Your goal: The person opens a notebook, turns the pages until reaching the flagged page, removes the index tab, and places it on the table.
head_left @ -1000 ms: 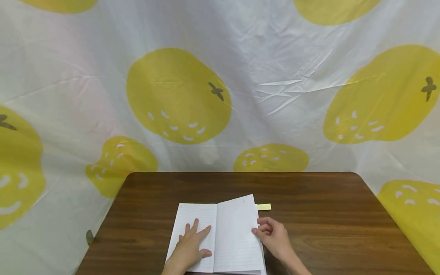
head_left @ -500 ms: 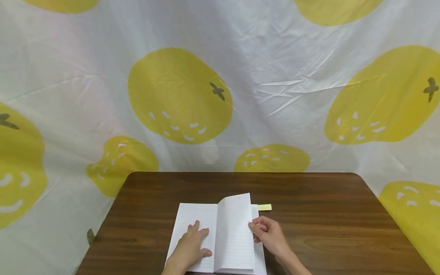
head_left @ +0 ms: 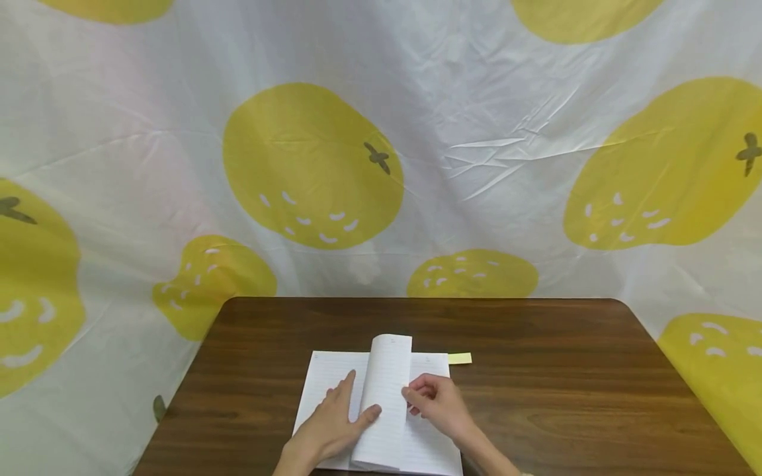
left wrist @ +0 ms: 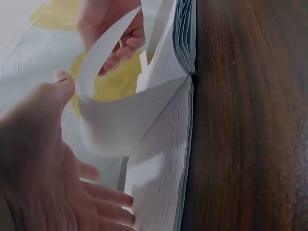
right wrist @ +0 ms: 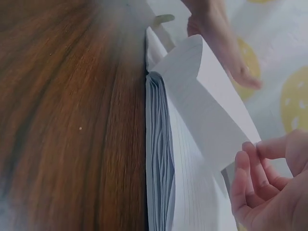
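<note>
Lined notebook (head_left: 433,444) lying spread on the wood-grain desk (head_left: 565,390), between its left and right edges, yellow tab (head_left: 460,358) at its top right, my right grip (head_left: 437,404) pinching a curled, lifted page (head_left: 390,377), my left grip (head_left: 329,422) loose, straight-fingered over the left page (head_left: 327,369).

The open white notebook with faintly ruled pages (head_left: 431,439) is showing smooth, matt paper. The lifted, curling white sheet of thin paper (head_left: 389,390) is looking equally matt, bending in a soft curve. The stacked bluish-grey page edges (right wrist: 159,144) are appearing layered and slightly uneven. The small, oblong pale-yellow tab (head_left: 460,358) is looking like flat, matt paper. The dark-brown, round-cornered tabletop (head_left: 565,377) is displaying streaked wood grain with a smooth, low-sheen finish. The white hanging backdrop with yellow fruit print (head_left: 476,185) is resembling thin, smooth cloth, its sharp wrinkles catching glossy highlights.
</note>
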